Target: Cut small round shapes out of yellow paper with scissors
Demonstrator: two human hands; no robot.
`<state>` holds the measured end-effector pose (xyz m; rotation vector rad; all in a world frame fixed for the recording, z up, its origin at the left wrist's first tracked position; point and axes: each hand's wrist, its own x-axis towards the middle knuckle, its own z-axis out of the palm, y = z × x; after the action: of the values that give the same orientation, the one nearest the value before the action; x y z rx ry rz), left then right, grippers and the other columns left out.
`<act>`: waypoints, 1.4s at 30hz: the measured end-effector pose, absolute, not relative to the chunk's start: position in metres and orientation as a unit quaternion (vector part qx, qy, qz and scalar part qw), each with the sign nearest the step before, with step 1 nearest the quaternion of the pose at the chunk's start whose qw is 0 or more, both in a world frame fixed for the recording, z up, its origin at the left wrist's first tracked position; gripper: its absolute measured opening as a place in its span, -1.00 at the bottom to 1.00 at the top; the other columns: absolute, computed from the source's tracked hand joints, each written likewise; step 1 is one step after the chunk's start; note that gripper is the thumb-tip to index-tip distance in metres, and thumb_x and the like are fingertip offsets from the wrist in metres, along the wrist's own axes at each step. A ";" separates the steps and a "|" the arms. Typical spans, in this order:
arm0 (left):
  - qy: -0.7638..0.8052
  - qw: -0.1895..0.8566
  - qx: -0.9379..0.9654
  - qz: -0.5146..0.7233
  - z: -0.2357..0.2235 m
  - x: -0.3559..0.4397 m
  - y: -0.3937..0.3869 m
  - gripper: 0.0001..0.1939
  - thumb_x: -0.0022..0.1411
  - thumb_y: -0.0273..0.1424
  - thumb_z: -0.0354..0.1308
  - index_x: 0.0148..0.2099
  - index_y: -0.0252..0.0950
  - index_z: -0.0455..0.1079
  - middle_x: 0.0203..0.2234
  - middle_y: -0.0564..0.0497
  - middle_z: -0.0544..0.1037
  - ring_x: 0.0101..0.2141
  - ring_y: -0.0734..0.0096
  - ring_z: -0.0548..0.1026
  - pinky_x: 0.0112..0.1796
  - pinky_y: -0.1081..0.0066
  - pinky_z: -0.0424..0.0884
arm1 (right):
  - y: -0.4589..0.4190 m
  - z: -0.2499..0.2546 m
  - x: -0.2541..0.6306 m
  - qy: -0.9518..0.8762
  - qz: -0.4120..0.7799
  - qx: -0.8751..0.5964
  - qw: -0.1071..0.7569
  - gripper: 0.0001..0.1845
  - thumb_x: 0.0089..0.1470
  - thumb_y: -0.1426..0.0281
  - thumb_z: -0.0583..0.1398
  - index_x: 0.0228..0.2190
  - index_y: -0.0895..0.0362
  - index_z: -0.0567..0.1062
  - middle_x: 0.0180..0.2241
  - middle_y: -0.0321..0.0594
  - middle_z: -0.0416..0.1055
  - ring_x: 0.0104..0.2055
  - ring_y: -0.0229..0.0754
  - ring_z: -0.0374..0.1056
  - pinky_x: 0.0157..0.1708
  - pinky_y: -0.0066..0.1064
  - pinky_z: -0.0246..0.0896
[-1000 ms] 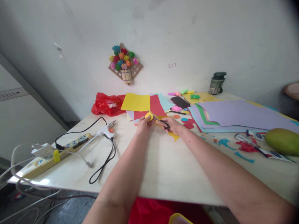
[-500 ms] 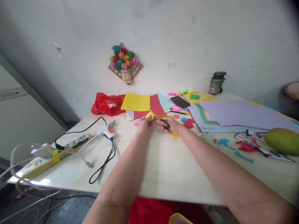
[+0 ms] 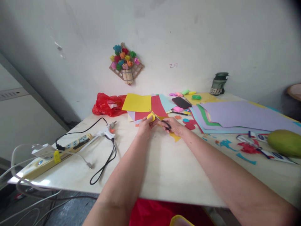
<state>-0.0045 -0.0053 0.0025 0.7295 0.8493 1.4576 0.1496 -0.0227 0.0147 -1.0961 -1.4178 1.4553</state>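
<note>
My left hand (image 3: 146,124) pinches a small rounded piece of yellow paper (image 3: 151,117) above the middle of the table. In my right hand (image 3: 174,125) is a pair of scissors (image 3: 166,124) with black handles, its blades pointing left along the yellow piece's edge. An orange-yellow paper scrap (image 3: 175,137) shows just below my right hand, and whether it touches the hand I cannot tell. Behind both hands lie a yellow sheet (image 3: 136,103) and a red sheet (image 3: 158,106). Red paper cutouts (image 3: 190,124) and a blue disc (image 3: 185,120) rest to the right.
At left are a hot glue gun (image 3: 108,131) and a power strip (image 3: 70,147) with cables. A red plastic bag (image 3: 107,105) sits at the back. Stacked coloured sheets (image 3: 230,114), a phone (image 3: 181,102), a green bottle (image 3: 218,83) and a mango (image 3: 285,143) are on the right.
</note>
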 end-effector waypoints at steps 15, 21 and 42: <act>0.353 0.604 0.306 0.646 0.000 -0.007 -0.003 -0.92 0.09 -0.49 0.25 -0.38 -0.34 0.39 -0.49 -0.09 0.58 -0.39 0.27 0.62 -0.20 0.30 0.55 | -0.017 0.008 0.151 -0.584 0.572 -0.424 0.391 -0.59 -0.20 0.17 0.42 -0.57 0.17 0.37 -0.71 -0.41 0.27 -0.76 -0.48 0.05 -0.81 -0.60 -0.17; 0.348 0.603 0.308 0.649 -0.004 -0.009 0.001 -0.85 0.04 -0.45 0.30 -0.36 -0.32 0.37 -0.50 -0.04 0.58 -0.41 0.29 0.61 -0.24 0.32 0.56 | -0.015 0.006 0.152 -0.586 0.575 -0.426 0.381 -0.55 -0.23 0.15 0.43 -0.57 0.17 0.36 -0.71 -0.41 0.27 -0.76 -0.49 0.06 -0.80 -0.62 -0.17; 0.355 0.619 0.323 0.622 0.002 -0.004 -0.004 -0.90 0.11 -0.47 0.29 -0.37 -0.37 0.42 -0.50 -0.07 0.59 -0.43 0.31 0.60 -0.21 0.31 0.54 | -0.020 0.013 0.150 -0.569 0.581 -0.429 0.393 -0.62 -0.10 0.22 0.39 -0.58 0.17 0.34 -0.72 -0.41 0.27 -0.77 -0.46 0.09 -0.81 -0.62 -0.08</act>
<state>-0.0041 -0.0043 0.0018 0.7426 0.8157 1.4307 0.1499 -0.0203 0.0133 -1.0880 -1.4440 1.4746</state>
